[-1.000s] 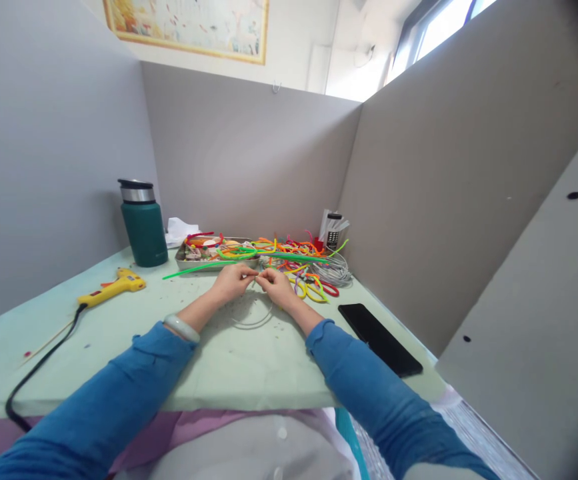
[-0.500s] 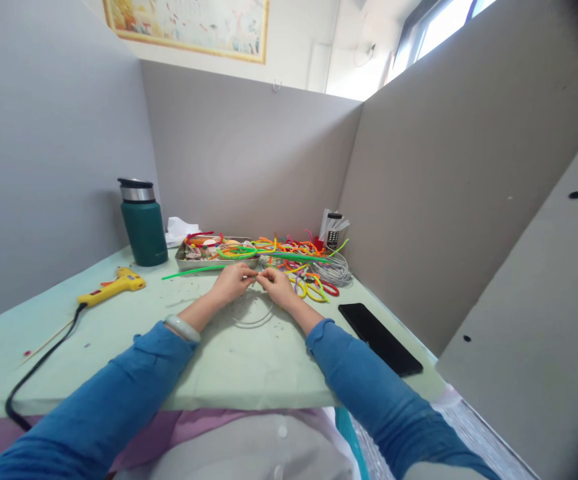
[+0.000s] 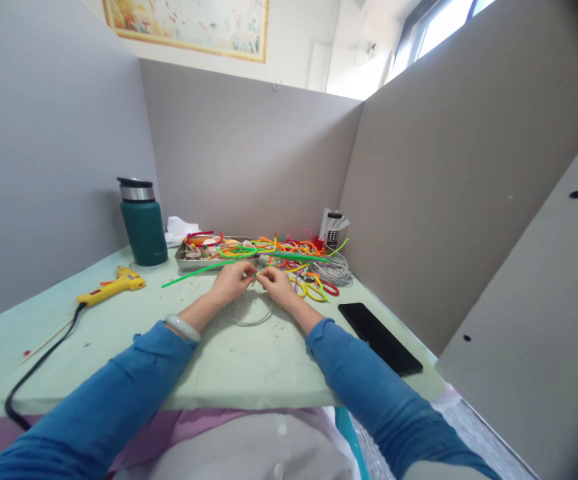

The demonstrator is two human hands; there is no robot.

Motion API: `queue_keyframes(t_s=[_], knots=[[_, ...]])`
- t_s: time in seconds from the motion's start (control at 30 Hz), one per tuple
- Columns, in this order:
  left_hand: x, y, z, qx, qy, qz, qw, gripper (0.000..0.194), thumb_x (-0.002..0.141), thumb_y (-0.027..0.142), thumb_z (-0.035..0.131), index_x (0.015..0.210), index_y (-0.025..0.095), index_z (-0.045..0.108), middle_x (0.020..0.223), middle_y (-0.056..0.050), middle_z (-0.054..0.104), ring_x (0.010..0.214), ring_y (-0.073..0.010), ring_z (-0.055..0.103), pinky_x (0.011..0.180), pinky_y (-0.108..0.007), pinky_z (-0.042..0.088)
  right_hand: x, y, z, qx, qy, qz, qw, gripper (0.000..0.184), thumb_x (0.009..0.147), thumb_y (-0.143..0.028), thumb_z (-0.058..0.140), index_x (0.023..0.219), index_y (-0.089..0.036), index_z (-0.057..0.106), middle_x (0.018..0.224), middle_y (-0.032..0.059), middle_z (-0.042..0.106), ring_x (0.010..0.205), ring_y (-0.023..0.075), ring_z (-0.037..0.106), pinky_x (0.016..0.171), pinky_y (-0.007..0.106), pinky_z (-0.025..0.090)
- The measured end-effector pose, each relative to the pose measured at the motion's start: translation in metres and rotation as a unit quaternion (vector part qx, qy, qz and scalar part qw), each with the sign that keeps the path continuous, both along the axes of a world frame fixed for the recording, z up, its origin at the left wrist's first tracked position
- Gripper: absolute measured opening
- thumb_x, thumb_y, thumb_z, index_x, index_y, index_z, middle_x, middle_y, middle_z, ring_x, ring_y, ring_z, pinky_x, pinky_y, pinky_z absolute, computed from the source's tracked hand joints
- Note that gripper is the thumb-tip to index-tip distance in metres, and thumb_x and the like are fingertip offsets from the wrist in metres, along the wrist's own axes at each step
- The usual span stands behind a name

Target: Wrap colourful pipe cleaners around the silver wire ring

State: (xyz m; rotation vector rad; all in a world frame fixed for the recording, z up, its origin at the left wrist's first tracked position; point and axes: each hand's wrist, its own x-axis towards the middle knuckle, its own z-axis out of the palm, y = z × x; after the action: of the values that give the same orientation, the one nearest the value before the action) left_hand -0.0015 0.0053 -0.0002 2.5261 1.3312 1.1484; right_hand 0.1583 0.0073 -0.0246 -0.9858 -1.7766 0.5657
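A thin grey wire hoop (image 3: 253,325) hangs below my fingertips, its upper part hidden by my hands. A long green pipe cleaner (image 3: 193,272) sticks out to the left from behind my left hand (image 3: 235,280), whose thumb and fingers are pinched on it. Close against it, my right hand (image 3: 276,285) is also closed in a pinch, at the top of the hoop. A small bit of green shows between the two sets of fingertips. Exactly how wire and pipe cleaner meet there is too small to make out.
Behind my hands stand a metal tray (image 3: 189,263) of craft pieces and a heap of coloured pipe cleaners (image 3: 299,253), with a grey wire coil (image 3: 336,272). A yellow glue gun (image 3: 113,287) and green bottle (image 3: 143,230) are left, scissors (image 3: 316,290) and a phone (image 3: 379,339) right.
The green pipe cleaner has tilted, its left end now lower and its part near my left hand higher. The fingertips and hoop have shifted slightly; the arms stay in place.
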Motion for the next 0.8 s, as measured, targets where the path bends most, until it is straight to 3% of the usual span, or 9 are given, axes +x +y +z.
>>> queue_keyframes(t_s=[0.27, 0.8], knots=[[-0.001, 0.0044, -0.0021, 0.026, 0.047, 0.005, 0.999, 0.023, 0.075, 0.025, 0.052, 0.088, 0.017, 0.07, 0.086, -0.006, 0.065, 0.073, -0.0137, 0.056, 0.065, -0.022, 0.04, -0.0002, -0.0006, -0.001, 0.01, -0.003, -0.004, 1.0, 0.019, 0.074, -0.033, 0.05, 0.068, -0.016, 0.054, 0.059, -0.0027, 0.052, 0.058, 0.01, 0.046, 0.057, 0.021, 0.036], [-0.0012, 0.0067, -0.0037, 0.007, 0.094, 0.029, 0.995, 0.027, 0.078, 0.031, 0.051, 0.091, 0.019, 0.071, 0.083, -0.007, 0.064, 0.072, -0.0149, 0.056, 0.065, -0.022, 0.038, -0.0007, -0.0031, 0.0018, -0.003, -0.003, -0.009, 1.0, 0.017, 0.074, -0.032, 0.05, 0.066, -0.016, 0.053, 0.059, -0.0027, 0.052, 0.058, 0.0099, 0.045, 0.057, 0.022, 0.036]])
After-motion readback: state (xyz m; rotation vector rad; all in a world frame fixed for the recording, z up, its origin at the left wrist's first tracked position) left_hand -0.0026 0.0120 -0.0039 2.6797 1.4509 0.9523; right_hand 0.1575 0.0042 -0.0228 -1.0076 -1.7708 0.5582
